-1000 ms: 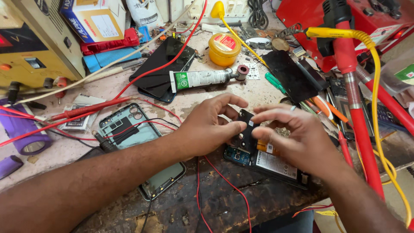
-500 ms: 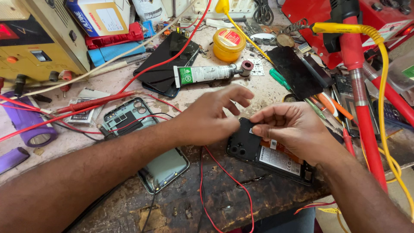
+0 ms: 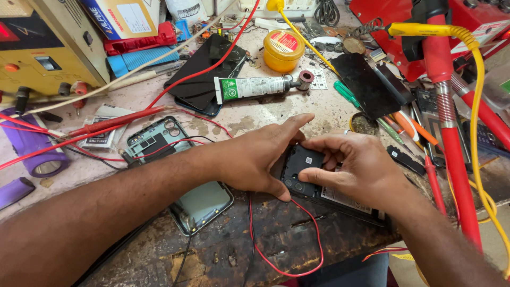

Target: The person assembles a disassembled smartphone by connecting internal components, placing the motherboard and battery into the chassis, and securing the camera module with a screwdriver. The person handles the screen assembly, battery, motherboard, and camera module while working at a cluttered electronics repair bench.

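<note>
Both hands are down on a black opened-up smartphone with its back cover off (image 3: 307, 169), which lies flat near the front edge of the scuffed, stained counter (image 3: 249, 119), right in the middle of the view. The left hand (image 3: 254, 157) lies over the phone's left end, fingers loosely spread with the index finger stretched out straight past the top edge and the thumb tucked along the lower corner. The right hand (image 3: 355, 169) covers the phone's right part, fingers curled and bunched close together, thumb pressing flat on the dark inner plate by the camera cluster; can't tell if it's actually pinching any small part under there. A thin red wire (image 3: 313, 234) loops out from under the hands and off the counter edge. Just left of the left forearm sits a pale green phone back shell with camera cutouts (image 3: 175, 170), partly under the arm. Further back there's a white and green squeeze tube (image 3: 255, 86) lying on its side, a round yellow tin with a red label (image 3: 283, 50), a black phone lying flat (image 3: 204, 74), and a green-handled screwdriver (image 3: 346, 94). A purple cylindrical flashlight (image 3: 32, 149) lies way off left, well apart from everything in hand.
</note>
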